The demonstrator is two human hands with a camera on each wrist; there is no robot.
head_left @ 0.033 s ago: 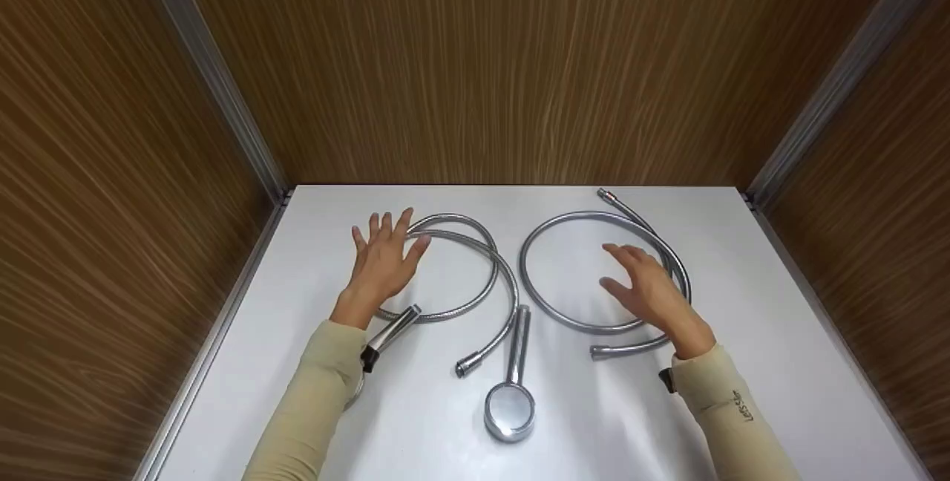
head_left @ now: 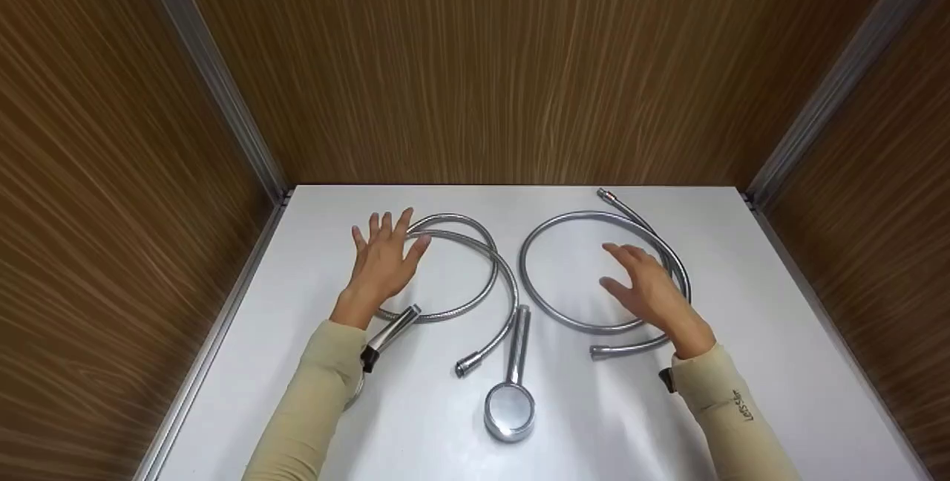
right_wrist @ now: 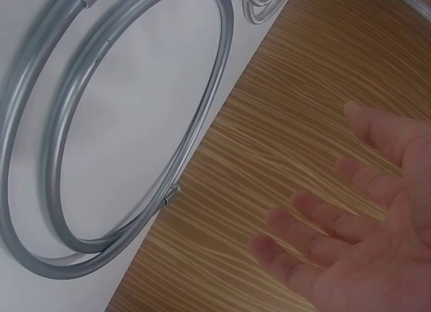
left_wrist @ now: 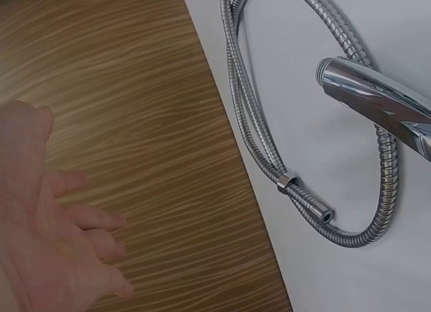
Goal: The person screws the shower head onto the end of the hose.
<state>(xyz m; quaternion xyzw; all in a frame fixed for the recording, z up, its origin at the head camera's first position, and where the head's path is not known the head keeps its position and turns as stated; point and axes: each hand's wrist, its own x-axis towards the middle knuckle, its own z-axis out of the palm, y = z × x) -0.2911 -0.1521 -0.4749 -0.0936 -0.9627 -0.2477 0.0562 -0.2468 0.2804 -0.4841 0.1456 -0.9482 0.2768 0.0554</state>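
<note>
Pale glare whitens the near tabletop (head_left: 438, 429), shadows fall soft-edged, and the wood panels (head_left: 475, 80) look dim.

Dark lettering (head_left: 742, 405) on the right sleeve (head_left: 731, 425) seems to start "Less", its end too blurred.

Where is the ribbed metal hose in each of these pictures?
Head: the ribbed hose loops left of centre.
Left wrist: the ribbed hose fills much of the right half, crossed by a shower handle.
Right wrist: only part of the ribbed hose, at the top edge, right of centre.
Shared landmark: the white table.
</note>
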